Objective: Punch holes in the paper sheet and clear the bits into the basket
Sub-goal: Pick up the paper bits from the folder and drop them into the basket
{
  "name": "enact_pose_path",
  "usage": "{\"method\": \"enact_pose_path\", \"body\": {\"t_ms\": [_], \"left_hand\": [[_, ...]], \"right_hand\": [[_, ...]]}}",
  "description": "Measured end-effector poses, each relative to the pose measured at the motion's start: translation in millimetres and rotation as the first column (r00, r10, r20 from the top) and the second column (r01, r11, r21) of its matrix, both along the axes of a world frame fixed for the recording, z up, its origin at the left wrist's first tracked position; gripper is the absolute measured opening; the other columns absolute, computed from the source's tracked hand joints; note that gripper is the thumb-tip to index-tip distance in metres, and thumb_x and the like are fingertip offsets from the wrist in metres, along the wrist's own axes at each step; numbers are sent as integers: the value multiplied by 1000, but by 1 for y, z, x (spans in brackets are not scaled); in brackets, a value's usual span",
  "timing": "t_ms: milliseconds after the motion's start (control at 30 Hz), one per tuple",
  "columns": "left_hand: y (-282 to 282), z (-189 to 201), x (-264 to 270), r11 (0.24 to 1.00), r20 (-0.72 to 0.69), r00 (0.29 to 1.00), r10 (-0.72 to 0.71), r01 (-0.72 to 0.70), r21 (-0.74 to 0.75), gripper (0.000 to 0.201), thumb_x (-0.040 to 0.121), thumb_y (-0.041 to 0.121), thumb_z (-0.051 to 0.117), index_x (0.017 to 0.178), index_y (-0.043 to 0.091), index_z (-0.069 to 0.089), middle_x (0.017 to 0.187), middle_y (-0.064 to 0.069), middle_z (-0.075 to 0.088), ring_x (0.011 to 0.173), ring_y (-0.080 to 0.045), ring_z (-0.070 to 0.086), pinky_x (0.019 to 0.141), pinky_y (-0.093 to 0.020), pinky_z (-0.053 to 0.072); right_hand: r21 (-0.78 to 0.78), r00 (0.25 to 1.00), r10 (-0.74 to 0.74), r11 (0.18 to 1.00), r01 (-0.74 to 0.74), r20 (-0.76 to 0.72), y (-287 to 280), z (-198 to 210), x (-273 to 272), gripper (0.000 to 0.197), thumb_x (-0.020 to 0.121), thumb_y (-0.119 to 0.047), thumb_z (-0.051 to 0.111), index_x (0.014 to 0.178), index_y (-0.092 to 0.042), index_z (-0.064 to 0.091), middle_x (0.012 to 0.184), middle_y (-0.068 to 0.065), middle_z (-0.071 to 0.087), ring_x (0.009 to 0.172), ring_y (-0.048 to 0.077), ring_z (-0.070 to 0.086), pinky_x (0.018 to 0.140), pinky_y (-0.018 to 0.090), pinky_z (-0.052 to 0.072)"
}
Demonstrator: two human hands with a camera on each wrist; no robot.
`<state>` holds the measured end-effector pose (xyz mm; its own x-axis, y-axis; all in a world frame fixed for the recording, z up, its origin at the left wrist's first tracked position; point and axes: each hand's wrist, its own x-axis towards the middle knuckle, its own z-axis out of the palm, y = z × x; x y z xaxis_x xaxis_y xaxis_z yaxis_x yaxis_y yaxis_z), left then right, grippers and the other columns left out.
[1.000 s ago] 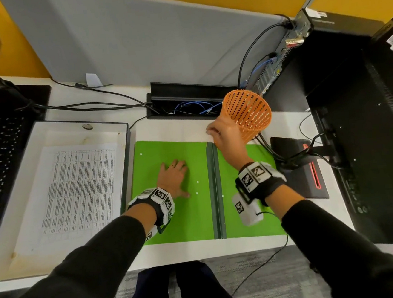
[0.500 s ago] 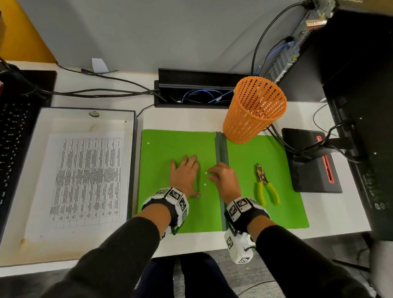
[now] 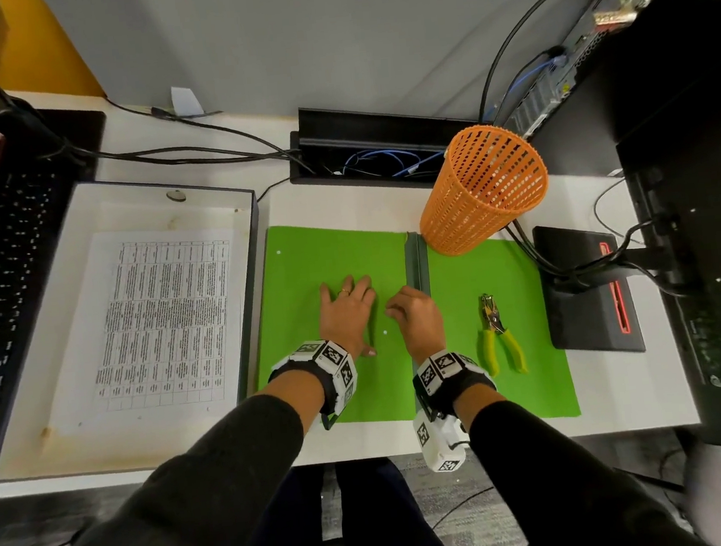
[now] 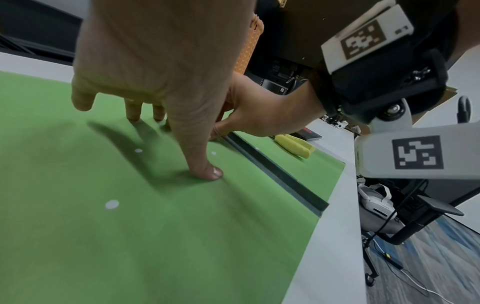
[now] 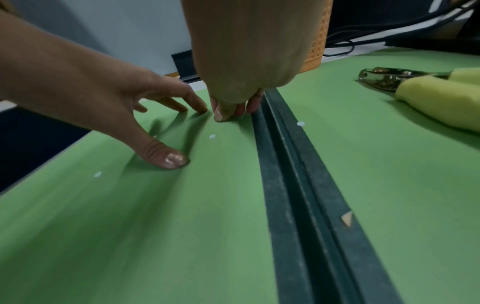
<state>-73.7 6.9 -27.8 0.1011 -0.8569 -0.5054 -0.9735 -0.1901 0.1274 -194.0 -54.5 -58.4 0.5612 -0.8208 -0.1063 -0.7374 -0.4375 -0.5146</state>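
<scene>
1. The green mat [image 3: 334,249] is pressed flat by the spread, straight fingers of the left hand [image 3: 345,314].
2. The curled fingertips of the right hand [image 3: 415,316] are pinched together at the mat, by the dark spine [image 3: 417,263]; whether a bit is held cannot be told.
3. Loose paper bits [image 5: 212,136] lying near both hands are best pinched singly and dropped in the orange basket [image 3: 480,190] standing on the surface beyond.

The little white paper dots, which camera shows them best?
The right wrist view: three paper dots lie big and clear on the green mat. The left wrist view shows them too; in the head view they are tiny specks.
</scene>
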Motion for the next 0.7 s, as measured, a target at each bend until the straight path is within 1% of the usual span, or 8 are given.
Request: {"method": "enact_pose_path", "body": {"t_ms": [133,233,333,433,500,567,633,700], "left_hand": [[-2,2,0,1000,10,1000,-5,5,5,103,69,52,75,147,15,19,159,-3,8,147,-26,9,115,-56,16],[-2,3,-1,1000,15,1000,-2,2,4,103,68,52,76,147,15,19,159,-3,9,147,-26,9,115,-56,17],[-1,4,-2,1000,9,1000,2,-2,-1,103,68,51,76,146,14,20,159,-2,9,147,-26,9,115,-56,17],[-1,4,-1,1000,3,1000,7,-7,-1,103,68,50,77,146,14,20,159,-2,9,147,-26,10,115,-56,17],[0,5,-2,1000,1,1000,10,-10,-1,103,68,49,77,146,14,20,158,-2,10,147,-26,10,115,-56,17],[0,5,-2,1000,1,1000,11,-11,0,104,68,49,77,147,15,19,158,-2,10,147,-26,10,115,-57,17],[-1,4,-2,1000,4,1000,12,-12,0,104,68,50,77,147,15,19,159,-2,9,147,-26,10,115,-57,17],[-1,5,-2,1000,8,1000,6,-6,7,104,68,50,76,147,15,19,159,-2,8,147,-26,9,115,-57,17]], "right_hand": [[-49,994,78,995,-82,-80,-1,1,2,8,82,-2,62,76,0,68,82,13,65,73,29,61,59,43,52],[-80,986,112,989,-122,-127,1,2,2,7,81,1,62,74,0,64,79,12,63,70,28,58,53,36,47],[-102,970,142,981,-165,-196,2,-1,2,13,74,8,65,71,-3,60,75,10,59,66,27,56,50,31,41],[-88,954,177,975,-203,-242,1,0,4,12,77,10,63,77,-2,60,81,12,60,70,27,58,55,30,42],[-71,947,198,972,-222,-252,0,3,6,11,79,11,60,82,1,60,86,15,60,75,29,58,60,30,40],[-70,942,210,969,-235,-262,1,7,6,16,77,16,56,86,3,60,90,19,60,80,32,58,65,35,43],[-71,938,221,966,-248,-267,1,7,6,22,76,19,54,91,3,59,98,21,59,88,34,57,73,39,45],[-64,933,220,967,-248,-284,1,6,5,25,79,17,52,98,2,57,106,20,57,98,34,54,80,40,44]]}}
